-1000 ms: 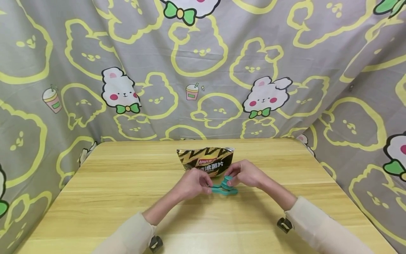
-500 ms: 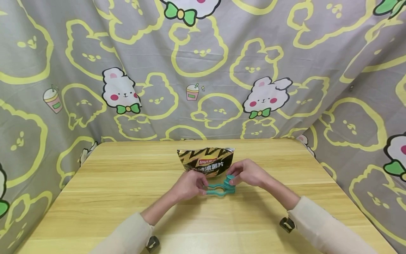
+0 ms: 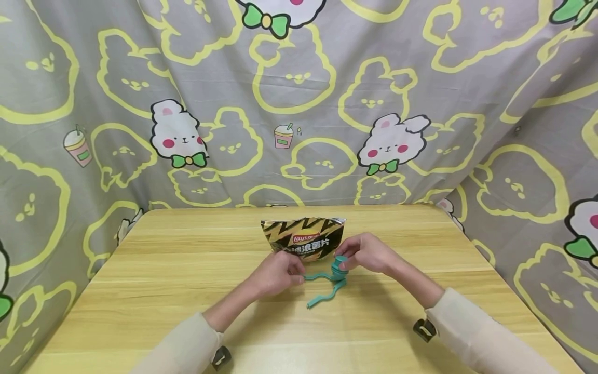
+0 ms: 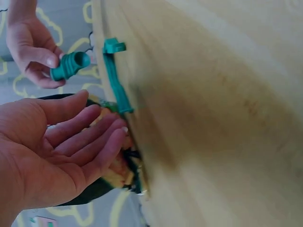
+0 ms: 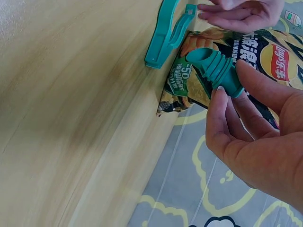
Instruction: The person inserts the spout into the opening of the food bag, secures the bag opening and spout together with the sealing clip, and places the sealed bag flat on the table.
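Observation:
My right hand (image 3: 366,253) pinches a ribbed teal pouring spout (image 5: 217,71) between thumb and fingers, its round opening facing left in the right wrist view. Under it on the table lies a teal bag clip (image 3: 324,299), its two wavy arms spread into a V. In the left wrist view, the spout (image 4: 70,65) is apart from the clip (image 4: 117,85). My left hand (image 3: 279,272) is at the tip of the clip's far arm, fingers loosely extended and nothing in its grasp. Right behind both hands stands a black and gold Lay's chip bag (image 3: 306,238).
The wooden table (image 3: 187,244) reaches back to a grey curtain (image 3: 224,78) with yellow cartoon outlines, which also closes off both sides. Dark wrist mounts (image 3: 424,329) hang beneath the sleeves.
The clip's near arm has swung toward the front, widening the clip from nearly closed to a V. My left hand has drawn slightly left and let go of it; the right keeps the spout.

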A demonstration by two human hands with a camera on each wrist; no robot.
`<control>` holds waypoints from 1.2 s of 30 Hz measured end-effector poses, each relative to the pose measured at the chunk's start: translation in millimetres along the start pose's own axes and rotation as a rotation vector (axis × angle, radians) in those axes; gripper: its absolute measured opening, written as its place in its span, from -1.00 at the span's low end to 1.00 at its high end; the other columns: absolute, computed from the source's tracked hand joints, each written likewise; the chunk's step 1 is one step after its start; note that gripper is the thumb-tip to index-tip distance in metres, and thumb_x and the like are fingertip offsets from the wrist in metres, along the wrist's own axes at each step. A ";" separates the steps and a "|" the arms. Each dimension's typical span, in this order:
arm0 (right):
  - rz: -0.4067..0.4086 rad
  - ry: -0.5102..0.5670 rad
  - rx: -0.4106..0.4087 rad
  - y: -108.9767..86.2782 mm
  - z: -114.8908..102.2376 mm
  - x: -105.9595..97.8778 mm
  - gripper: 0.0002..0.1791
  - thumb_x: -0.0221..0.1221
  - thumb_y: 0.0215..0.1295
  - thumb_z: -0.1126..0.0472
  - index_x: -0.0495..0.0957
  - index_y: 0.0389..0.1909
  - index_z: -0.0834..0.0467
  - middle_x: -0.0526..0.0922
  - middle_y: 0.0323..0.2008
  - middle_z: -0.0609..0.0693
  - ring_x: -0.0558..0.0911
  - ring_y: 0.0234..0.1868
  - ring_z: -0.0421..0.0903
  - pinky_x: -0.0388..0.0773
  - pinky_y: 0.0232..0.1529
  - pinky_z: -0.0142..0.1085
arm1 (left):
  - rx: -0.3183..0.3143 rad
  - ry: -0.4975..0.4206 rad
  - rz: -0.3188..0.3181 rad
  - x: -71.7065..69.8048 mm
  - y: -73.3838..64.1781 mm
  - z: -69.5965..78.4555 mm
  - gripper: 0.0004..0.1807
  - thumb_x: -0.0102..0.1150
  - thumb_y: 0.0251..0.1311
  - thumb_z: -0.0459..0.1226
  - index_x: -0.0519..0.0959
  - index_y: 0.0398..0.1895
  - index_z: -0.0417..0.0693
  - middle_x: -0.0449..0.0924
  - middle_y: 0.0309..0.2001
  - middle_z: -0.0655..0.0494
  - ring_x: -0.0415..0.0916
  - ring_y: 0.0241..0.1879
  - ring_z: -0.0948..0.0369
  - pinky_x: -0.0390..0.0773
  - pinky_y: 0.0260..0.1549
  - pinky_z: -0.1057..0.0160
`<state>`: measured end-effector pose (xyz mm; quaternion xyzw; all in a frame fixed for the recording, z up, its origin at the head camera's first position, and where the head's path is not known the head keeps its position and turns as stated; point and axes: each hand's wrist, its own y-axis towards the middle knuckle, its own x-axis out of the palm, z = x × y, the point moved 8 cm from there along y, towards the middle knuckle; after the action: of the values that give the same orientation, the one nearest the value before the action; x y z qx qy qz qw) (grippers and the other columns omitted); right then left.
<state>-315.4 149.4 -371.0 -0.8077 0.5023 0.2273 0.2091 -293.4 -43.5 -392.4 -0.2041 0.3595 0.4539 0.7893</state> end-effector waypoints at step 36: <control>0.017 -0.022 -0.013 2.0 -8.7 -8.4 -0.78 0.42 0.14 0.29 0.74 -0.17 0.21 0.77 -0.31 -0.01 0.68 -0.21 -0.12 0.66 -0.09 -0.21 | 0.193 0.270 0.414 -108.3 7.1 108.2 -0.68 0.45 0.19 -0.24 0.73 0.02 0.01 0.79 -0.09 0.12 0.71 -0.08 0.10 0.68 -0.17 0.13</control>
<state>-319.2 149.7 -359.3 -0.8022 0.5054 0.2412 0.2073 -293.9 -31.4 -239.6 -0.1089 0.5371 0.5379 0.6406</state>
